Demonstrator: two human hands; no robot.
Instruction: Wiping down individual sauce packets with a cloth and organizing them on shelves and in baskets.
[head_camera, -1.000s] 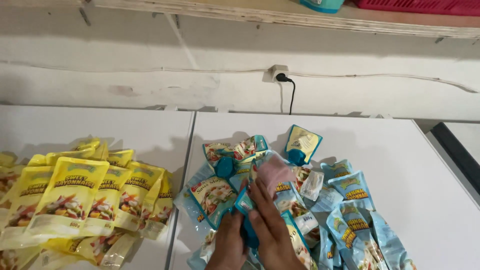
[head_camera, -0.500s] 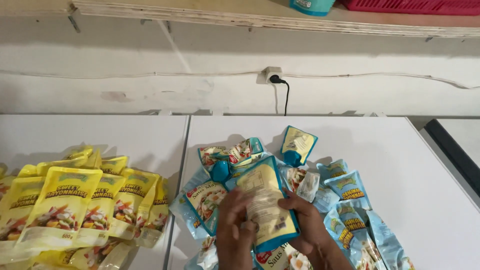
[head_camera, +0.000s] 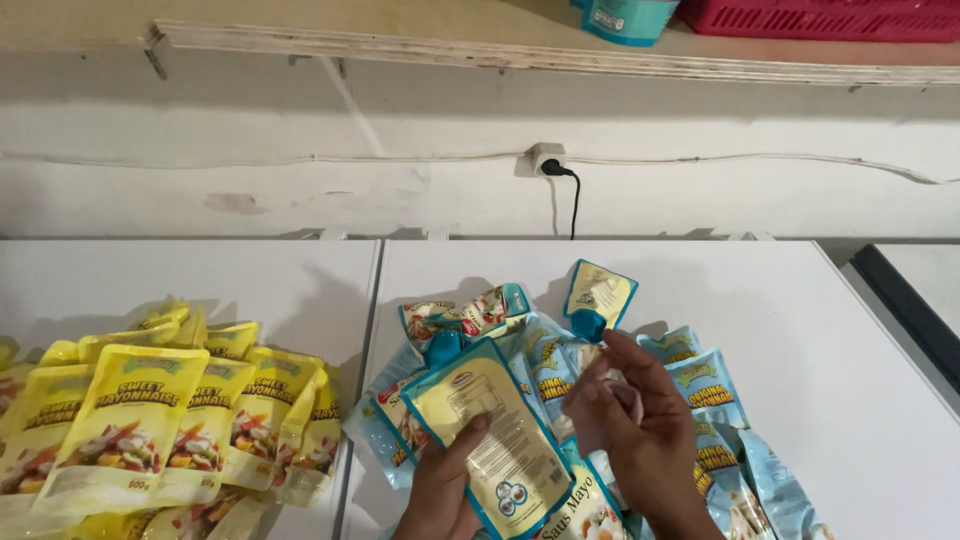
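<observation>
L hand (head_camera: 445, 480) now grips a blue-edged spouted pouch (head_camera: 488, 438) by its lower edge, thumb pressed on the back panel, so the pale yellow back w/ small print faces the camera. It's tilted, cap end up-left, held just above the blue pile (head_camera: 700, 400) on the right white table (head_camera: 800, 320).

Change vs half a sec ago: both hands were on this pouch, holding it flat in front; now the R hand (head_camera: 625, 415) has let go and sits just right of it, fingers curled loosely around smth small and pale/pinkish. Can't tell what that is, or whether it's a real grip. A sec ago both hands were down in the pile, no pouch lifted. So one pouch is picked out of the heap and carried by L alone, w/ R free or nearly so.

Rest: more blue pouches lie fanned around the hands, one at the back standing w/ its cap down (head_camera: 598, 298). Yellow pouches (head_camera: 150, 420) are overlapped in a row on the left table (head_camera: 200, 270), well apart from the hands, same spot as before. Wall socket w/ black cord (head_camera: 555, 170) behind; wooden shelf (head_camera: 500, 50) above.
</observation>
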